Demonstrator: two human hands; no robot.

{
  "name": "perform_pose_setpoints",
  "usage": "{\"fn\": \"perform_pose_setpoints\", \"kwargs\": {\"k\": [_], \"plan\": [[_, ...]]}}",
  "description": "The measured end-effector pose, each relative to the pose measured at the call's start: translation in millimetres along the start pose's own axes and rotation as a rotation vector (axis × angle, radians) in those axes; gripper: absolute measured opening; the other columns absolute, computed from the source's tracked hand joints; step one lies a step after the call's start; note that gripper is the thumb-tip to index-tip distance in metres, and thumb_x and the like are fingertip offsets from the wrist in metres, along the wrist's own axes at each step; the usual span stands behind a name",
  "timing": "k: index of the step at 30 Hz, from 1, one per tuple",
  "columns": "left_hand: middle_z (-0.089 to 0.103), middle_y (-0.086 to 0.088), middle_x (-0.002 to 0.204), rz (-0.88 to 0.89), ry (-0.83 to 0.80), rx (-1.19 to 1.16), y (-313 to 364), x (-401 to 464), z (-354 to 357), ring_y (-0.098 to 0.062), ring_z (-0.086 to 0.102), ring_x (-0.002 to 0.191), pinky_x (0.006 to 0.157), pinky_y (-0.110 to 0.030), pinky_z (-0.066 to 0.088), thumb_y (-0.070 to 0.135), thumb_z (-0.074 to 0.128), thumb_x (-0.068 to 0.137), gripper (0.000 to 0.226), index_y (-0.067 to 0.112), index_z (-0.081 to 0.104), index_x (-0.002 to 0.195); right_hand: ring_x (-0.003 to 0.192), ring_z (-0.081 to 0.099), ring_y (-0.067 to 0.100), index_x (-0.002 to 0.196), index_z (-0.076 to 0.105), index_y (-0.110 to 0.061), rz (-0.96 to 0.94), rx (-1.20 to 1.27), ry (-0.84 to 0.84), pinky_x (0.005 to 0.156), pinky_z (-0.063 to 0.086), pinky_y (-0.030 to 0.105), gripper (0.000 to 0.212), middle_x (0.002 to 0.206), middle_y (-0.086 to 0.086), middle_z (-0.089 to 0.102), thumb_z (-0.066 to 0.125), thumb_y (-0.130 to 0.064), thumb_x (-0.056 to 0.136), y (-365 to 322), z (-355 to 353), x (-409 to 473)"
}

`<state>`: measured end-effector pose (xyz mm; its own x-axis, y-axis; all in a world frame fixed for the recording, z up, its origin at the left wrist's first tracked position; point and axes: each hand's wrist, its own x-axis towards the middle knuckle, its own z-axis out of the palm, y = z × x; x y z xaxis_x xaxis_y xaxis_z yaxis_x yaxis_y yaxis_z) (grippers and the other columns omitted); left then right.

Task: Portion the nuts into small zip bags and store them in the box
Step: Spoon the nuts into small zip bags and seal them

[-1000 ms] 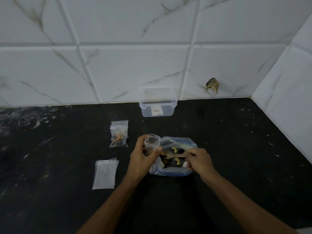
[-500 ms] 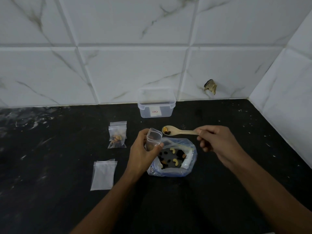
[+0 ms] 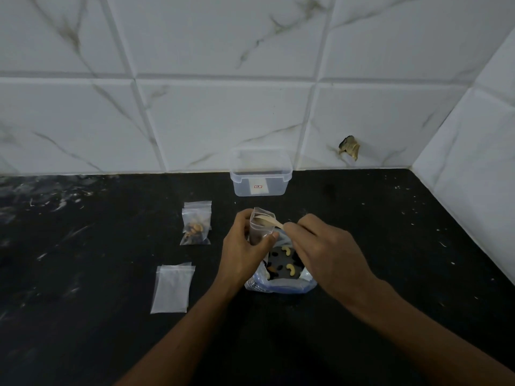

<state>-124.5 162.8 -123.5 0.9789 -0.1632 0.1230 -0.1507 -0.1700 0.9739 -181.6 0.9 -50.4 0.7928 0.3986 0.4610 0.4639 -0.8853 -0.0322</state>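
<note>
The black desk point(image 3: 390, 274) is carrying everything, running back to a white marble-veined tiled wall point(image 3: 195, 121) that is turning a corner at the right. Against that wall a clear plastic box point(image 3: 261, 174) is sitting open-topped, with a small label on its front face, well apart from both hands.

In the middle of the desk a large clear bag point(image 3: 281, 277) is lying open, and cashews and dark pieces, the nuts point(image 3: 289, 270), are showing inside it. The right hand point(image 3: 326, 252) is hovering partly over this bag, its fingers curled round the handle of a pale wooden spoon point(image 3: 269, 220). The spoon's bowl is reaching into the mouth of a small zip bag point(image 3: 261, 227), which is standing upright just above the far-left edge of the large bag. The left hand point(image 3: 245, 246) is gripping that small zip bag from the left, thumb at its front and fingers behind, holding the mouth open. What is lying in the spoon's bowl cannot be told.

To the left, well clear of the hands, a stack of empty zip bags point(image 3: 172, 288) is lying flat. Farther back, a filled zip bag point(image 3: 196, 224) is lying with nuts gathered in its lower half.
</note>
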Motion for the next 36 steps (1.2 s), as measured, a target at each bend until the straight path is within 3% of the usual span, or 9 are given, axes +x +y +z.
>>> {"fn": "perform_pose_setpoints", "kwargs": {"k": [5, 10, 15, 21, 27, 33, 36], "plan": [[0.064, 0.014, 0.108, -0.016, -0.014, -0.028, 1, 1, 0, 0.007, 0.063, 0.098, 0.076, -0.009, 0.05, 0.024, 0.077, 0.083, 0.047, 0.036, 0.048, 0.118, 0.057, 0.054, 0.013, 0.096, 0.068, -0.005, 0.059, 0.026, 0.092, 0.049, 0.051, 0.025, 0.025, 0.082, 0.006, 0.06, 0.045, -0.013, 0.092, 5, -3, 1], [0.061, 0.014, 0.11, -0.033, 0.008, -0.043, -3, 1, -8, 0.01, 0.061, 0.098, 0.074, -0.006, 0.048, 0.021, 0.075, 0.085, 0.048, 0.028, 0.048, 0.124, 0.066, 0.056, 0.001, 0.104, 0.069, -0.006, 0.448, 0.32, 0.302, 0.064, 0.051, 0.013, 0.021, 0.083, -0.004, 0.061, 0.056, -0.012, 0.088, 22, -8, -4], [0.061, 0.01, 0.112, -0.026, 0.036, -0.046, -8, -1, -14, 0.006, 0.061, 0.099, 0.075, -0.008, 0.05, 0.019, 0.073, 0.086, 0.049, 0.023, 0.048, 0.127, 0.07, 0.059, 0.003, 0.103, 0.07, -0.012, 0.735, 0.378, 0.11, 0.063, 0.048, 0.016, 0.016, 0.085, -0.006, 0.063, 0.059, -0.01, 0.091, 37, 27, -35], [0.062, 0.01, 0.11, -0.051, 0.03, -0.067, -13, -6, -13, 0.002, 0.063, 0.097, 0.075, -0.012, 0.052, 0.021, 0.074, 0.085, 0.046, 0.027, 0.049, 0.122, 0.074, 0.056, 0.003, 0.101, 0.069, -0.016, 0.727, 0.277, -0.145, 0.066, 0.05, 0.02, 0.014, 0.087, -0.004, 0.061, 0.057, -0.013, 0.094, 37, 75, -64], [0.063, 0.011, 0.113, -0.091, 0.009, -0.06, -20, -12, -9, -0.002, 0.065, 0.101, 0.077, -0.02, 0.056, 0.026, 0.075, 0.084, 0.044, 0.038, 0.048, 0.117, 0.071, 0.058, 0.004, 0.092, 0.07, -0.02, 0.734, 0.286, -0.217, 0.063, 0.051, 0.023, 0.016, 0.08, -0.006, 0.063, 0.055, -0.015, 0.095, 25, 94, -59], [0.062, 0.011, 0.111, -0.074, 0.008, -0.046, -17, -16, -6, 0.006, 0.062, 0.098, 0.073, -0.01, 0.05, 0.018, 0.075, 0.085, 0.044, 0.029, 0.049, 0.12, 0.067, 0.061, 0.002, 0.098, 0.073, -0.019, 0.939, 0.477, -0.271, 0.056, 0.047, 0.016, 0.021, 0.079, -0.008, 0.067, 0.052, -0.014, 0.096, 22, 101, -54], [0.061, 0.011, 0.112, -0.068, 0.005, -0.045, -16, -15, -7, 0.008, 0.061, 0.1, 0.074, -0.008, 0.05, 0.017, 0.075, 0.085, 0.046, 0.027, 0.049, 0.122, 0.074, 0.064, 0.006, 0.096, 0.073, -0.016, 1.068, 0.606, -0.239, 0.064, 0.053, 0.024, 0.02, 0.081, -0.005, 0.067, 0.053, -0.014, 0.096, 28, 94, -55]]}}
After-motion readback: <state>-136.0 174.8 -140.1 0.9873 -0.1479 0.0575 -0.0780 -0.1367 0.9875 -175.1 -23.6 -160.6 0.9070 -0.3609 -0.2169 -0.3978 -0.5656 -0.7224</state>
